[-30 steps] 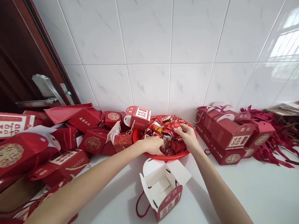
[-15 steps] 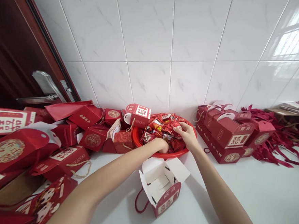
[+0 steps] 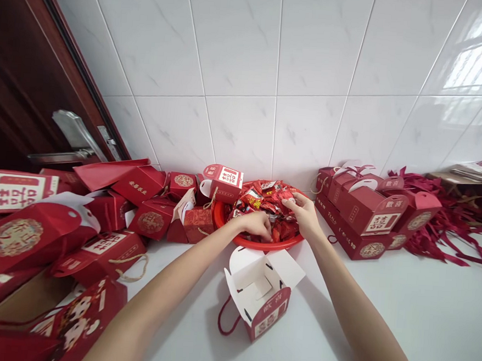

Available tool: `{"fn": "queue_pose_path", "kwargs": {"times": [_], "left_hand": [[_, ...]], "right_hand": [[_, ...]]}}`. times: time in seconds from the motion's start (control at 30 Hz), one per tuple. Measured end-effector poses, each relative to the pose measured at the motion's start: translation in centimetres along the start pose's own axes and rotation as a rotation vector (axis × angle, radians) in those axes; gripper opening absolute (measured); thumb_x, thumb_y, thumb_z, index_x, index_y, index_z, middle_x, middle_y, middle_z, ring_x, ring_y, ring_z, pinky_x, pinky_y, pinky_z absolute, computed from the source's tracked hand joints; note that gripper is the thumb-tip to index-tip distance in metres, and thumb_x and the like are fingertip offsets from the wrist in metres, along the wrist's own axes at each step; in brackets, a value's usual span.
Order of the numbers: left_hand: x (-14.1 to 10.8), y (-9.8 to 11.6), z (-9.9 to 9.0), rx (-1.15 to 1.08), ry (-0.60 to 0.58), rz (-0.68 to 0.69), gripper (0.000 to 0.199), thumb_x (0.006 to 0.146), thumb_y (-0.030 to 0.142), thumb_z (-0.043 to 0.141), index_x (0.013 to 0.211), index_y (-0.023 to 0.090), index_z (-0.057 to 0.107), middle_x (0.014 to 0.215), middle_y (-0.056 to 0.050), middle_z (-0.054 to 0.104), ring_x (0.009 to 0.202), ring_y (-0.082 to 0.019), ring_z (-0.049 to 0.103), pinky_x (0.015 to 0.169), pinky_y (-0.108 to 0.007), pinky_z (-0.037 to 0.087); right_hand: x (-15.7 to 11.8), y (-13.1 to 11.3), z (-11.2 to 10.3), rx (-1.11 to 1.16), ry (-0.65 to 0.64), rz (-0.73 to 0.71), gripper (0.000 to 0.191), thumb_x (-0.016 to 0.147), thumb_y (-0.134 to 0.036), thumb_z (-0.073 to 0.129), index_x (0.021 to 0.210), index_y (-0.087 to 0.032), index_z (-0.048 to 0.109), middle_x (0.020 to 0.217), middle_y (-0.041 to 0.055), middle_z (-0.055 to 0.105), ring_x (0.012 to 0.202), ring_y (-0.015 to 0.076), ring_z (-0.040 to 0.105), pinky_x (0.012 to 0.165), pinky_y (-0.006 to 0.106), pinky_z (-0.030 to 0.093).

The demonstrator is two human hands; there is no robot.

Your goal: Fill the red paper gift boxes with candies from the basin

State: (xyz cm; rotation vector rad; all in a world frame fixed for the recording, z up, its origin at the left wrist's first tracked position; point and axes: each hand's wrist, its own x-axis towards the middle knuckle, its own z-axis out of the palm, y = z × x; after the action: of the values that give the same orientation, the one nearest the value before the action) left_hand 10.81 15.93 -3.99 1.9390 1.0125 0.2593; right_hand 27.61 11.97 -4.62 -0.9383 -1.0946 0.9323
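Note:
A red basin [image 3: 218, 218] full of red-wrapped sweets [image 3: 260, 195] stands against the wall. My left hand [image 3: 257, 224] is in the front of the basin, fingers curled down among the sweets; what they hold is hidden. At the basin's right side, my right hand [image 3: 304, 211] has its thumb and fingers closed on a red-wrapped sweet [image 3: 288, 197]. Just in front of the basin, an open red box [image 3: 258, 291] with a white inside and a dark red cord handle sits on the white surface, its flaps spread.
Many red boxes [image 3: 151, 218] are heaped at the left, one [image 3: 224, 182] leaning over the basin's left rim. Stacked red boxes [image 3: 356, 210] stand to the right, beside dark red ribbons [image 3: 452, 228]. A door handle [image 3: 74, 136] shows at the upper left.
My left hand has risen slightly out of the sweets, showing more of its fingers. My right hand has shifted only a little and stays at the sweets.

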Motion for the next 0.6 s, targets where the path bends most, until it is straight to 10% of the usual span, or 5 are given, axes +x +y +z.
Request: {"fn": "queue_pose_path", "kwargs": {"times": [0.27,0.6], "left_hand": [[-1.6,1.3,-2.9,-0.339,0.114,-0.014,0.014,0.059,0.027,0.075,0.056,0.014,0.069,0.061,-0.004,0.071,0.044,-0.005,0.028,0.042,-0.022,0.017],[-1.2,1.1,-2.6,-0.625,0.182,-0.147,0.03,0.078,0.041,0.077,0.079,0.012,0.069,0.068,-0.009,0.073,0.042,-0.005,0.038,0.042,-0.019,0.023]], "right_hand": [[0.2,0.2,-0.1,0.011,0.025,-0.001,0.03,0.062,-0.044,0.077,0.079,-0.021,0.066,0.075,-0.0002,0.067,0.07,0.0183,0.06,0.062,0.029,0.048],[0.1,0.1,-0.1,-0.013,0.016,0.041,0.029,0.064,-0.043,0.075,0.081,-0.022,0.065,0.073,-0.0009,0.066,0.064,0.0174,0.059,0.053,0.028,0.047]]}}
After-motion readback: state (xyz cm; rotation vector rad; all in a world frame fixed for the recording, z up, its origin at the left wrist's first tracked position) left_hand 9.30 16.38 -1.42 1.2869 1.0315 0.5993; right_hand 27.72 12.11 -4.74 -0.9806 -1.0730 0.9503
